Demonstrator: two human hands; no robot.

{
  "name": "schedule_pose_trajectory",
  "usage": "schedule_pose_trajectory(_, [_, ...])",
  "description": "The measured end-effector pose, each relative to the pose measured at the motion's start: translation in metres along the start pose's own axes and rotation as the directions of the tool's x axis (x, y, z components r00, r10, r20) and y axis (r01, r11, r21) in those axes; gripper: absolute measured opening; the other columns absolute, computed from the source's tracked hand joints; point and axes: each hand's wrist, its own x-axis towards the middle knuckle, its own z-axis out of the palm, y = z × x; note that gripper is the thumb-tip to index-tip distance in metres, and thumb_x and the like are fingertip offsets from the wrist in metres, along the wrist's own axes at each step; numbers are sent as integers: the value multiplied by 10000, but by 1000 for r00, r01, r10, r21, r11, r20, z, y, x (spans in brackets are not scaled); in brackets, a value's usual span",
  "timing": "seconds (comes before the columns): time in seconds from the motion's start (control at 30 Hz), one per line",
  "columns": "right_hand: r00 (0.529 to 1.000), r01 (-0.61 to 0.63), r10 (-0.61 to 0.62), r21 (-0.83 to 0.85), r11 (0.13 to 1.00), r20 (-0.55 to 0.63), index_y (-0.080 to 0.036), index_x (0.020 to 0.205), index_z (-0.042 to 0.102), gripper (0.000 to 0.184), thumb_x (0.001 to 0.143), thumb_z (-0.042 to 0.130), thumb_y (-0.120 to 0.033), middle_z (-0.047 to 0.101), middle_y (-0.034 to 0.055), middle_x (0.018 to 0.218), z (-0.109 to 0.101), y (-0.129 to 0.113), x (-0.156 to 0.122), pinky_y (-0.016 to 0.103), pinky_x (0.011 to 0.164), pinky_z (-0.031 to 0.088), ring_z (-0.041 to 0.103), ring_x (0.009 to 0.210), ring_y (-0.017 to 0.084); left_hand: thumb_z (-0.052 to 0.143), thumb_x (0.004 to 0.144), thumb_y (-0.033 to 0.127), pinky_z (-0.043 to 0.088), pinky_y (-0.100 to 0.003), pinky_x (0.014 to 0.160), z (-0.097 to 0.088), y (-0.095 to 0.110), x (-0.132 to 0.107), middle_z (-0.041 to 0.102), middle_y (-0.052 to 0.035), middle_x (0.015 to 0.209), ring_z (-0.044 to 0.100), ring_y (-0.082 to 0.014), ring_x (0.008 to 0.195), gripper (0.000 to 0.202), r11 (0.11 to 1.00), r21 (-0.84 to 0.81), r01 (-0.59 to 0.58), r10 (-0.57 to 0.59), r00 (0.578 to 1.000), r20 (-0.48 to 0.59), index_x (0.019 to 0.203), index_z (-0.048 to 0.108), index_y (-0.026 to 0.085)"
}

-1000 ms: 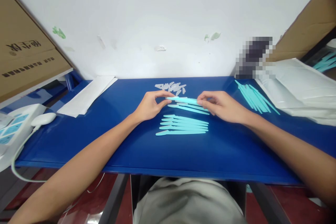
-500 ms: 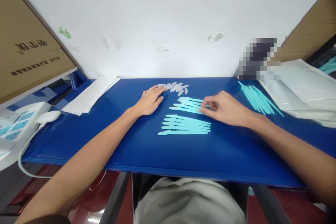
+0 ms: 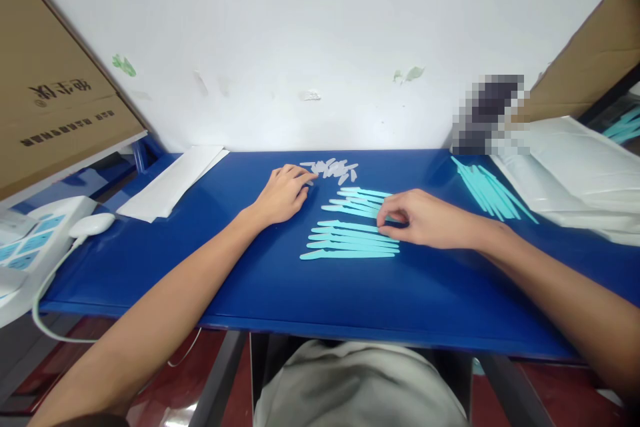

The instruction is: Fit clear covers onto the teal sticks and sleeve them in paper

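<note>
Several turquoise plastic sticks lie in two rows on the blue table: a near row and a far row. My right hand rests at the right ends of the sticks, fingers curled and pinched on the end of one stick. My left hand lies on the table with its fingertips at a small heap of clear plastic caps, the fingers bent together over one of them.
A loose bundle of turquoise sticks lies at the right, beside white plastic bags. White paper sits at the back left. A white device with a cable and cardboard boxes stand at the left.
Both hands held one turquoise stick above the rows a second ago. It now lies in the far row; my left hand has gone to the clear caps and my right hand has lowered to the stick ends.
</note>
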Motion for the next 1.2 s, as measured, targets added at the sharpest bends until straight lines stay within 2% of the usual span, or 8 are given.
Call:
schedule_pose_trajectory(0.13, [999, -20, 21, -39, 999, 42, -226, 864, 719, 214, 846, 617, -413, 583, 26, 834, -4, 3, -2, 290, 614, 369, 500, 673, 156, 394, 1024, 260, 399, -515, 1013, -1, -6, 1, 669, -107, 1287, 577, -311, 1164, 380, 999, 13, 41, -41, 998, 56, 1275, 674, 201])
schedule_pose_trajectory(0.3, [991, -43, 42, 5, 999, 130, -230, 828, 675, 175, 847, 599, -387, 590, 17, 800, -5, 4, -4, 293, 623, 387, 506, 683, 167, 505, 996, 289, 454, -438, 908, -4, -8, 2, 721, -84, 1089, 609, -287, 1010, 313, 990, -88, 111, -106, 992, 61, 1217, 716, 219])
schedule_pose_trajectory(0.47, [1000, -1, -1, -77, 997, -21, -217, 759, 639, 176, 868, 567, -336, 638, 22, 747, -5, -4, -3, 370, 838, 408, 567, 792, 207, 576, 977, 325, 458, -415, 884, -4, -9, 1, 723, -63, 1024, 608, -276, 982, 196, 974, -167, 150, -140, 987, 73, 1038, 738, 233])
schedule_pose_trajectory(0.67, [970, -78, 132, 253, 964, -205, -213, 918, 614, 188, 930, 543, -386, 687, 10, 754, -4, -2, -1, 300, 607, 437, 595, 601, 156, 549, 1000, 278, 447, -407, 869, -4, 1, -1, 747, -43, 994, 625, -251, 926, 152, 989, -146, 24, -33, 997, -62, 1001, 686, 213])
schedule_pose_trajectory(0.73, [964, -111, 189, 367, 924, -185, -207, 957, 594, 211, 943, 546, -413, 685, 15, 770, -3, 0, 0, 299, 582, 467, 606, 559, 145, 584, 993, 272, 439, -400, 893, -4, 5, -1, 759, -28, 980, 640, -229, 908, 124, 987, -151, -48, 20, 983, -181, 995, 693, 214])
schedule_pose_trajectory(0.83, [967, -147, 229, 495, 856, -109, -200, 963, 576, 221, 948, 556, -420, 678, 27, 789, -2, 3, 1, 294, 523, 482, 588, 501, 128, 664, 965, 304, 435, -384, 905, -5, 7, -1, 773, -19, 975, 651, -214, 919, 107, 983, -131, -130, 74, 927, -367, 1013, 719, 225])
schedule_pose_trajectory(0.9, [968, -159, 240, 553, 818, -76, -198, 967, 575, 239, 946, 571, -436, 673, 34, 786, -2, 4, 2, 280, 471, 465, 575, 493, 126, 692, 952, 330, 440, -376, 886, -6, 7, -1, 777, -17, 973, 654, -209, 910, 134, 981, -134, -142, 72, 902, -425, 1034, 731, 232])
schedule_pose_trajectory(1.2, [973, -146, 220, 548, 824, -71, -177, 947, 601, 260, 923, 611, -435, 654, 32, 723, -6, 3, 2, 263, 465, 388, 475, 464, 92, 656, 972, 427, 446, -388, 910, -8, 14, -3, 777, -18, 982, 657, -215, 953, 215, 979, -197, -49, -20, 942, -335, 1026, 756, 244])
